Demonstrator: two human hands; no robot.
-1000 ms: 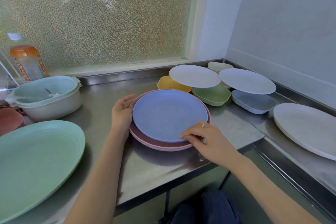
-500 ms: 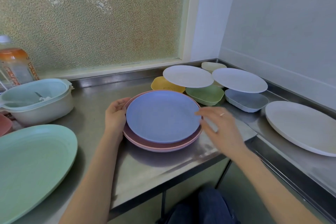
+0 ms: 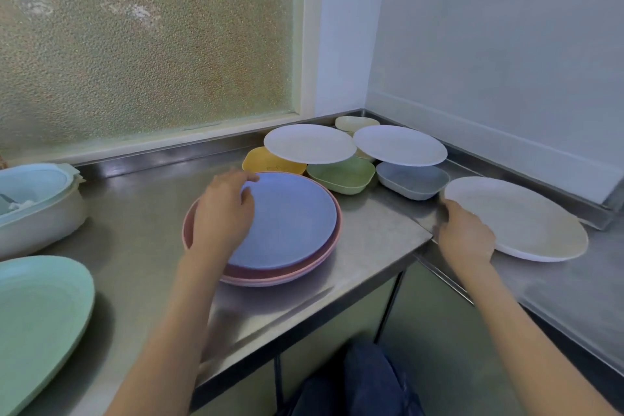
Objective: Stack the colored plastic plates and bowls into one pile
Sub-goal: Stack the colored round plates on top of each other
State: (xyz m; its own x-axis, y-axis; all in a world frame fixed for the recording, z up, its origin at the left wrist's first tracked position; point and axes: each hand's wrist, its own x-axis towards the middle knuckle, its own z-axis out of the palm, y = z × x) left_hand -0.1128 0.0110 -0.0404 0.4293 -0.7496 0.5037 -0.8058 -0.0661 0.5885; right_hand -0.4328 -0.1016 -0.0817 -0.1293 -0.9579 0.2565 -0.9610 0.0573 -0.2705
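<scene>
A blue plate [image 3: 290,219] lies on top of pink plates [image 3: 324,260] in the middle of the steel counter. My left hand [image 3: 224,213] rests on the blue plate's left part, fingers spread. My right hand [image 3: 464,235] grips the near left rim of a large cream oval plate [image 3: 520,216] at the right. Behind stand a yellow bowl [image 3: 266,162], a green bowl [image 3: 341,174] and a grey bowl [image 3: 412,179]. Two white plates [image 3: 309,143] [image 3: 400,145] rest on top of them. A pale bowl [image 3: 354,122] sits in the corner.
A large green oval plate [image 3: 37,321] lies at the near left. A lidded pale tub [image 3: 37,199] stands at the far left. The counter [image 3: 371,236] steps down at the right beside a lower steel surface [image 3: 574,287]. Walls and a frosted window close the back.
My right hand left the blue plate and moved right to the cream oval plate's rim. My left hand shifted from the stack's left edge onto the blue plate.
</scene>
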